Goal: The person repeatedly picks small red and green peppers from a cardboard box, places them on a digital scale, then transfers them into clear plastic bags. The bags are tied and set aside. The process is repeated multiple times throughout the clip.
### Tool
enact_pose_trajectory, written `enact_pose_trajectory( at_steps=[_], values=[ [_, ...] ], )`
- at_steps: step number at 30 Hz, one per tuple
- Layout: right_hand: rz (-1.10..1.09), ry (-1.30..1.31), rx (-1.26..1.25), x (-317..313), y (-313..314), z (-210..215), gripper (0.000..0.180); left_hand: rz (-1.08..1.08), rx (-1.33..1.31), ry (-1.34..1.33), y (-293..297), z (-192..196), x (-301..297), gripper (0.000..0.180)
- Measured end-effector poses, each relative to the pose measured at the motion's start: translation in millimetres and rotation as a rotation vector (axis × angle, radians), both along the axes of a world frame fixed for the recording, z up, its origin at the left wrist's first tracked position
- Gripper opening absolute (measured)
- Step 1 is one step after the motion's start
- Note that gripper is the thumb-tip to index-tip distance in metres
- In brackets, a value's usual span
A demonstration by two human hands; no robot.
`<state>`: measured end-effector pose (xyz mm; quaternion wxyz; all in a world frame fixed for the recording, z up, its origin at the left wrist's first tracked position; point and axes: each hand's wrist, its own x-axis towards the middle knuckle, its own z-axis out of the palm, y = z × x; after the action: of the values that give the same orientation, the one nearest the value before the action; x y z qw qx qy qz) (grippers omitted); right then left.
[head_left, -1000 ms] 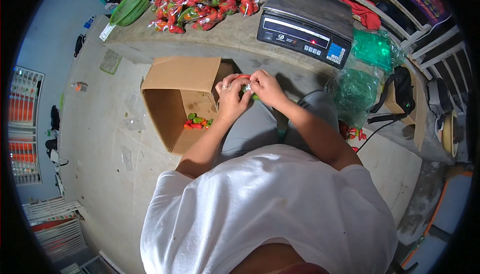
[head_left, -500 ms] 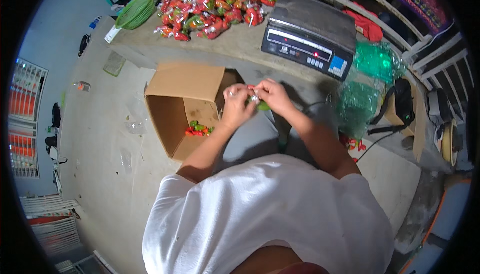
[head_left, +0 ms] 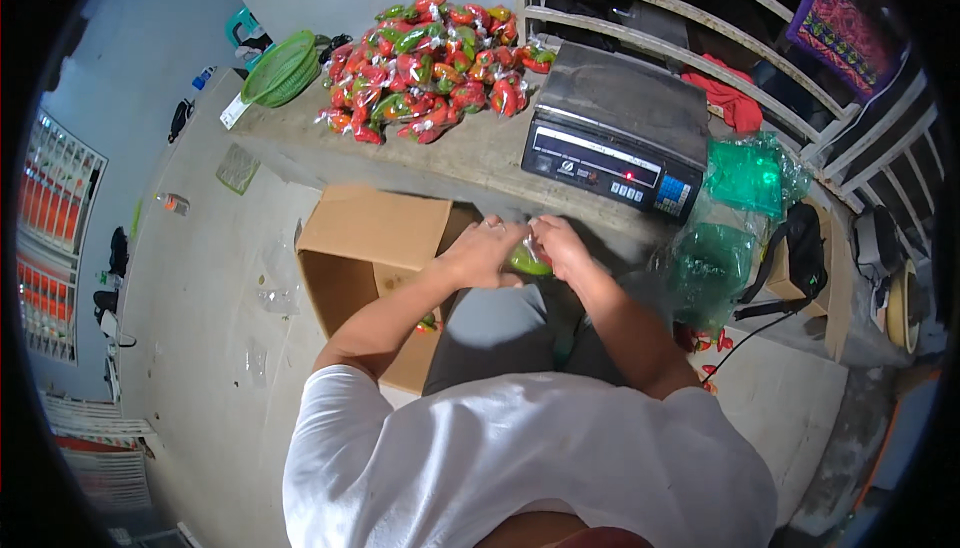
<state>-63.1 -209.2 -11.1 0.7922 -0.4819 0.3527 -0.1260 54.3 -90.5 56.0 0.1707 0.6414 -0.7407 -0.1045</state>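
Above my lap, a small clear plastic bag of peppers (head_left: 531, 260), green and red, hangs between my two hands. My left hand (head_left: 488, 252) curls over its left side, its fingers partly hidden. On the other side my right hand (head_left: 560, 247) has its fingers closed on the top of the bag. Left of my legs lies a cardboard box (head_left: 385, 233) on its side with its mouth toward me. A few loose peppers (head_left: 428, 323) show inside it, mostly covered by my left forearm.
On the ledge ahead sit a heap of bagged peppers (head_left: 425, 73), a green basket (head_left: 283, 70) and a black digital scale (head_left: 615, 133). Green plastic bags (head_left: 712, 258) lie to the right, above loose red peppers (head_left: 712, 340). Plastic scraps (head_left: 278, 300) litter the floor at left.
The view has tilted up, so the ledge and box appear lower. More of the bag shows between my hands. My left forearm now crosses the box opening.
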Motion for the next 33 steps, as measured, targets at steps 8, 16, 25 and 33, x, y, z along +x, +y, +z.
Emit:
enact_pose_trajectory(
  at_steps=[8,16,25,33],
  values=[
    [-0.09,0.098,-0.502,-24.2,4.3,-62.9,0.019,0.105,0.14,-0.065,-95.5,41.2,102.9,0.062],
    [0.402,0.148,-0.677,-16.2,7.7,-57.1,0.023,0.532,-0.341,-0.73,-285.0,50.8,184.6,0.055],
    [0.442,0.145,-0.66,-15.2,3.9,-58.1,0.024,0.608,0.064,-0.456,-290.3,-17.6,189.4,0.054],
    [0.459,0.205,-0.741,-16.0,1.9,-61.1,0.018,0.62,-0.473,-0.274,-19.0,-4.6,128.1,0.045]
  ],
)
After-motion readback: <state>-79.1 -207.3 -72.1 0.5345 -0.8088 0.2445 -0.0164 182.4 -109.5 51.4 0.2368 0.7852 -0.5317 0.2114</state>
